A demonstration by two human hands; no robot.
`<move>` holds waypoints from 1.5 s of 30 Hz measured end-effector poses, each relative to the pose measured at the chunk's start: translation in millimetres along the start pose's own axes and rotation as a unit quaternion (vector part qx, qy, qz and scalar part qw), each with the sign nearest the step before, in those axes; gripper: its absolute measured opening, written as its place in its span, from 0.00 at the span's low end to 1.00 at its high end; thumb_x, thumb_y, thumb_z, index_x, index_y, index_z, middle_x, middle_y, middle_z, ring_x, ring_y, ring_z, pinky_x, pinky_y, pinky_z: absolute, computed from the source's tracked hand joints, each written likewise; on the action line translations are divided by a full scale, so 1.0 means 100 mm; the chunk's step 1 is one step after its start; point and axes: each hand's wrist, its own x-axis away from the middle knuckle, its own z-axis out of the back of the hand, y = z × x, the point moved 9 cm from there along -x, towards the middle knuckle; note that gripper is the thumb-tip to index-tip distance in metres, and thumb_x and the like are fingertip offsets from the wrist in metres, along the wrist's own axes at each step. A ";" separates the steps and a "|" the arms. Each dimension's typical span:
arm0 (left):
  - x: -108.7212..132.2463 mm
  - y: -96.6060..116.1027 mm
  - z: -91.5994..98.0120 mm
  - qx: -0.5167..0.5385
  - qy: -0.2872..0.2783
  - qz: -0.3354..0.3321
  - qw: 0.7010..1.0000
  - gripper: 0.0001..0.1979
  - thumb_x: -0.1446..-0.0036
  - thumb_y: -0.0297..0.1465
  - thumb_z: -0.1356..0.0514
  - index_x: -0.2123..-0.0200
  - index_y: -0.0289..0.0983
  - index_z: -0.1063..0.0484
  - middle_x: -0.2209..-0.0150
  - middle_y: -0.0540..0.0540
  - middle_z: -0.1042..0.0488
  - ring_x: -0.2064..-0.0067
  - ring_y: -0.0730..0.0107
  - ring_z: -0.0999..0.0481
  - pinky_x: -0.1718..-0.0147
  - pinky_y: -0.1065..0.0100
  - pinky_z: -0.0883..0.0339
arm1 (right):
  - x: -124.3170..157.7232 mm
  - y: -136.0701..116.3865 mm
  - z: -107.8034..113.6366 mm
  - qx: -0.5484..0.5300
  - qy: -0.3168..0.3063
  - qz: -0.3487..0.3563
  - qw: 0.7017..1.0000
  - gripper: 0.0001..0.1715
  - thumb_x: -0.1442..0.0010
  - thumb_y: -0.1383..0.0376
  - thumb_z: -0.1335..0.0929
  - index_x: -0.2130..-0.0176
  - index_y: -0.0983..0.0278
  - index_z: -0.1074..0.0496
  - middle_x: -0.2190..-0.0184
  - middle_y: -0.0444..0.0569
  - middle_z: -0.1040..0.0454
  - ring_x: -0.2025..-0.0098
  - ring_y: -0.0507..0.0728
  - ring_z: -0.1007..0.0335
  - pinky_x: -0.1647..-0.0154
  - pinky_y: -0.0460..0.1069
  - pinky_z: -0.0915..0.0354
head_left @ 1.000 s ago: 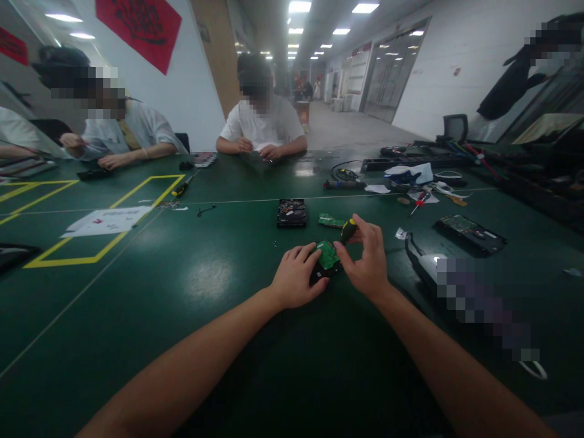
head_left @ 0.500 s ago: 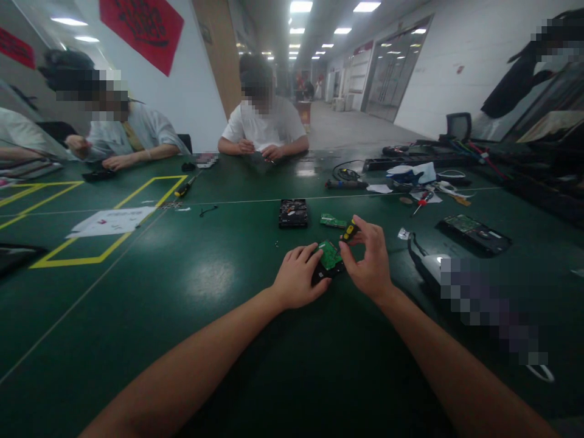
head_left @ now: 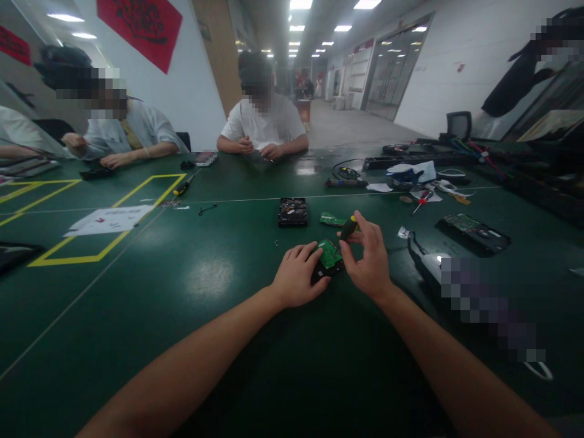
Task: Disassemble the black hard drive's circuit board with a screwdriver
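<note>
A black hard drive (head_left: 322, 272) with a green circuit board (head_left: 329, 255) on top lies on the table before me. My left hand (head_left: 296, 277) holds the drive by its left side, fingertips near the board and thumb along the near edge. Over the drive's right part, my right hand (head_left: 368, 258) pinches the dark, yellow-tipped handle of a screwdriver (head_left: 349, 228) between thumb and fingers. The screwdriver's tip is too small to make out. Just beyond is a loose green circuit board (head_left: 332, 219). A few tiny screws (head_left: 276, 243) lie left of my hands.
Another opened hard drive (head_left: 292, 212) sits farther back. To the right are a drive with its board showing (head_left: 474, 233), a pouch with a strap (head_left: 433, 267) and a red screwdriver (head_left: 423, 201). A yellow-black screwdriver (head_left: 183, 186) lies left. Co-workers sit across the table.
The screwdriver handle has turned in my right fingers: its yellow marks faced me before, now its dark side does. My left hand stays on the hard drive.
</note>
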 end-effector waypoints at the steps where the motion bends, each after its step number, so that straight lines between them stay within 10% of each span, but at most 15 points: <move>1: 0.00 0.00 0.00 0.001 0.000 -0.001 1.000 0.38 0.37 0.50 0.41 0.30 0.38 0.39 0.30 0.36 0.39 0.32 0.41 0.38 0.35 0.42 0.43 | 0.00 0.00 -0.01 -0.005 -0.006 -0.002 1.000 0.45 0.34 0.71 0.33 0.26 0.51 0.49 0.43 0.56 0.35 0.51 0.61 0.26 0.50 0.62 0.21; 45: 0.00 0.00 -0.01 -0.011 0.002 -0.002 1.000 0.37 0.38 0.50 0.41 0.32 0.36 0.37 0.30 0.36 0.38 0.33 0.41 0.37 0.36 0.43 0.41 | 0.02 0.04 0.00 -0.014 0.005 -0.013 1.000 0.43 0.35 0.71 0.32 0.27 0.52 0.46 0.41 0.57 0.37 0.54 0.60 0.26 0.52 0.61 0.21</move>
